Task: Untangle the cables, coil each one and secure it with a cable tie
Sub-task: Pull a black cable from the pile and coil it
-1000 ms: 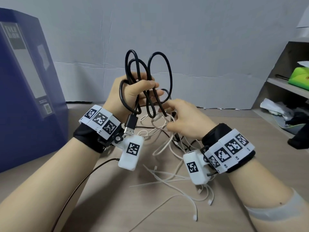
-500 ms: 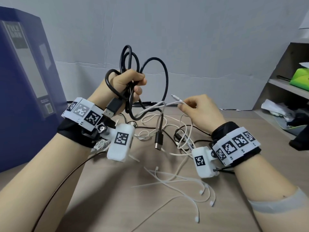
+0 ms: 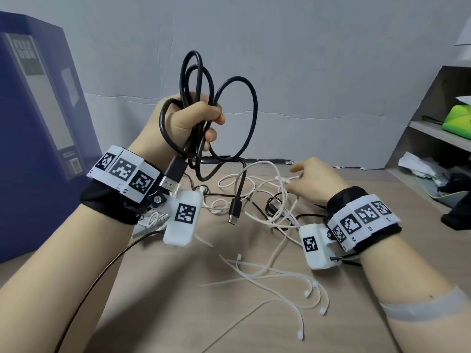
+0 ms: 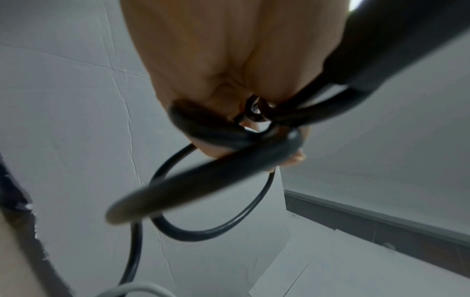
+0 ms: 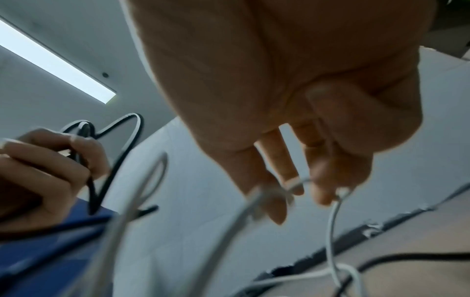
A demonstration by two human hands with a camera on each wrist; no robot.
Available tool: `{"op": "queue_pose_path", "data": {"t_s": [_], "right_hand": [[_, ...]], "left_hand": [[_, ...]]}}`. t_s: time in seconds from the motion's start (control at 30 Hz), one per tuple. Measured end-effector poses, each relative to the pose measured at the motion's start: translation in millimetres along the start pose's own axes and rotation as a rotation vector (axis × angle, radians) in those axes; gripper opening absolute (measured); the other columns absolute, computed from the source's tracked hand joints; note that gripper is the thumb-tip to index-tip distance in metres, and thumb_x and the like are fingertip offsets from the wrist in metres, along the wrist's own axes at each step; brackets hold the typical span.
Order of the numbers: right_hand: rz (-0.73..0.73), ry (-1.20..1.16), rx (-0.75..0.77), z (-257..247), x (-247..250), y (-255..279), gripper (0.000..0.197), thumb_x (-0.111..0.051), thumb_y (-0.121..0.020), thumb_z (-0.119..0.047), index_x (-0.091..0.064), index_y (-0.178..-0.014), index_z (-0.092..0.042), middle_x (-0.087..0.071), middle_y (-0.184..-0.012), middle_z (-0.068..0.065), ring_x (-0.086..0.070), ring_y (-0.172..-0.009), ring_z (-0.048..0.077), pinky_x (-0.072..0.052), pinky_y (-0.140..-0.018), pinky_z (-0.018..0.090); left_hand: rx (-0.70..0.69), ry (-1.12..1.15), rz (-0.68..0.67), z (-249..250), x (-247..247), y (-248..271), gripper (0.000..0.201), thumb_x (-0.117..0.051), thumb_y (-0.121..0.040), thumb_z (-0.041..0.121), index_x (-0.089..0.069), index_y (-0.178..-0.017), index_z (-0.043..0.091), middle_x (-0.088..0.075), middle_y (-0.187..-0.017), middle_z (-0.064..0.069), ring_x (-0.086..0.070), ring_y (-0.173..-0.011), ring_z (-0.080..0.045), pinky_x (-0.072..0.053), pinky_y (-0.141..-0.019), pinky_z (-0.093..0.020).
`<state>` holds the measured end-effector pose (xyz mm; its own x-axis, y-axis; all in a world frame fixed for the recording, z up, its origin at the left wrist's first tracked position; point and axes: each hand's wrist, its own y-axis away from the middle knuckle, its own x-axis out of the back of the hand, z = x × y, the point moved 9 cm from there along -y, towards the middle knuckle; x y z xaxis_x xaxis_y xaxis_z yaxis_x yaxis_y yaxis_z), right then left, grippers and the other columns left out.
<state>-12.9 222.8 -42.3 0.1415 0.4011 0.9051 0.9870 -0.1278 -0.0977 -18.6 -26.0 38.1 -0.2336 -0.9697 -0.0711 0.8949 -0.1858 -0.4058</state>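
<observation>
Untangling step, with coiling half begun: black cable (image 3: 230, 118) bunched in loose loops and clenched in left hand (image 3: 188, 123), held up above counter (image 3: 178, 301), one plug (image 3: 174, 174) dangling by the wrist, the other plug (image 3: 234, 212) hanging low over the heap. White cable (image 3: 254, 184) sprawled on the counter, looped among a thinner dark lead. Right hand (image 3: 314, 182) low over that heap, fingers (image 5: 279, 199) lightly curled with white strands running across the tips; whether pinching or merely hooking, cannot tell from the blurred wrist view. Cable ties (image 3: 280, 281) loose on the near counter, none yet used. Next move, by judgement: drawing the white cable clear of the hanging black tail so the black loops come free, then gathering the tail into the bundle before reaching for a tie; calls for a gentle pull, since a sharp tug could tighten the crossing or drag the ties about. Against half a second ago: right hand lower and nearer the counter, no longer lifting a white plug end up in the air; left hand much as before, black loops similarly gripped, hanging plug still below. Blue file box (image 3: 38, 110) at left.
</observation>
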Motion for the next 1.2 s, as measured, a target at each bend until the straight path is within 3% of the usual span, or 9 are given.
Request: {"op": "queue_pose_path", "data": {"t_s": [0.1, 0.2, 0.33, 0.47, 0.7, 0.8, 0.9, 1.03, 1.2], "right_hand": [[0.065, -0.11, 0.079, -19, 18, 8, 0.053, -0.063, -0.087, -0.016, -0.057, -0.139, -0.017, -0.061, -0.136, 0.003, -0.055, -0.127, 0.022, -0.039, -0.105, 0.031], [0.128, -0.263, 0.192, -44, 31, 22, 0.044, -0.06, -0.091, -0.022, -0.061, -0.134, -0.021, -0.065, -0.126, -0.003, -0.059, -0.117, 0.017, -0.043, -0.104, 0.032], [0.003, -0.26, 0.308, -71, 12, 35, 0.026, -0.065, -0.092, -0.039, -0.075, -0.103, -0.018, -0.075, -0.094, -0.002, -0.067, -0.089, 0.015, -0.053, -0.085, 0.034], [0.017, -0.229, 0.335, -73, 8, 36, 0.021, -0.067, -0.092, -0.028, -0.074, -0.076, -0.016, -0.073, -0.068, -0.002, -0.064, -0.062, 0.013, -0.045, -0.061, 0.029], [-0.067, -0.182, 0.332, -78, -9, 38, 0.035, -0.071, -0.084, -0.044, -0.073, -0.077, -0.011, -0.073, -0.073, 0.007, -0.065, -0.06, 0.017, -0.052, -0.057, 0.031], [-0.136, -0.102, 0.36, -81, -28, 41, 0.034, -0.068, -0.089, -0.03, -0.07, -0.07, -0.002, -0.068, -0.06, 0.006, -0.052, -0.041, 0.003, -0.037, -0.04, 0.015], [-0.125, -0.111, 0.412, -89, -30, 44, 0.028, -0.063, -0.092, -0.018, -0.07, -0.07, -0.003, -0.071, -0.064, 0.003, -0.051, -0.044, -0.001, -0.035, -0.044, 0.011], [-0.259, -0.163, 0.48, -99, -38, 56, 0.029, -0.069, -0.093, -0.032, -0.07, -0.076, -0.008, -0.067, -0.057, -0.001, -0.051, -0.039, 0.005, -0.037, -0.041, 0.012], [-0.255, -0.202, 0.349, -81, -34, 47, 0.049, -0.068, -0.089, -0.05, -0.07, -0.075, -0.003, -0.071, -0.062, 0.01, -0.053, -0.04, 0.015, -0.037, -0.038, 0.018]], "left_hand": [[-0.03, -0.056, 0.01, 6, -5, 5, 0.005, -0.061, -0.087, 0.006, -0.063, -0.083, 0.007, -0.066, -0.078, -0.01, -0.05, -0.047, -0.018, -0.04, -0.044, -0.024], [-0.051, -0.097, 0.011, 6, -11, 9, 0.011, -0.061, -0.089, 0.003, -0.056, -0.099, -0.001, -0.067, -0.081, -0.012, -0.052, -0.049, -0.019, -0.04, -0.045, -0.025], [-0.076, -0.133, -0.019, 12, -23, 16, 0.006, -0.061, -0.093, 0.002, -0.057, -0.097, -0.002, -0.067, -0.084, -0.013, -0.053, -0.052, -0.02, -0.041, -0.047, -0.027], [-0.131, -0.129, 0.009, 18, -23, 17, 0.009, -0.062, -0.093, 0.001, -0.059, -0.1, -0.005, -0.067, -0.085, -0.015, -0.056, -0.052, -0.022, -0.045, -0.048, -0.028], [-0.217, -0.039, 0.01, 22, -26, 18, 0.012, -0.06, -0.094, -0.003, -0.059, -0.087, 0.007, -0.067, -0.082, -0.012, -0.056, -0.053, -0.024, -0.048, -0.054, -0.031], [-0.242, 0.002, 0.002, 24, -29, 18, 0.013, -0.059, -0.094, -0.004, -0.057, -0.088, 0.007, -0.065, -0.082, -0.012, -0.057, -0.054, -0.024, -0.048, -0.056, -0.031], [-0.263, 0.038, 0.016, 24, -27, 18, 0.013, -0.059, -0.094, -0.005, -0.056, -0.089, 0.006, -0.064, -0.084, -0.013, -0.057, -0.055, -0.023, -0.049, -0.059, -0.031], [-0.28, 0.098, 0.025, 24, -25, 18, 0.016, -0.059, -0.094, -0.005, -0.06, -0.088, 0.009, -0.065, -0.082, -0.011, -0.058, -0.057, -0.024, -0.051, -0.063, -0.032], [-0.318, 0.195, 0.01, 30, -24, 19, 0.025, -0.058, -0.094, -0.007, -0.066, -0.083, 0.015, -0.067, -0.082, -0.009, -0.059, -0.061, -0.023, -0.051, -0.064, -0.032]]}}
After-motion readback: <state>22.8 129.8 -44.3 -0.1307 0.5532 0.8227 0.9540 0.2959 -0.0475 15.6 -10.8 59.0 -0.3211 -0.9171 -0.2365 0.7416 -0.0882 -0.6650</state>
